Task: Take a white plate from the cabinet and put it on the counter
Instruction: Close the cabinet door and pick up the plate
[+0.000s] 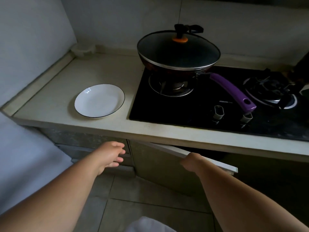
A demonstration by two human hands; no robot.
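Note:
A white plate with a thin dark rim lies flat on the pale counter, left of the stove. Below the counter edge the cabinet door stands partly ajar, its white top edge angled toward me. My right hand is curled over that top edge, fingers hidden behind the door. My left hand hovers in front of the left cabinet panel with fingers spread, holding nothing. The cabinet's inside is dark and hidden.
A black gas stove fills the counter's right side. On its left burner sits a lidded wok with a purple handle pointing toward me. Two knobs sit at the front. A tiled floor lies below.

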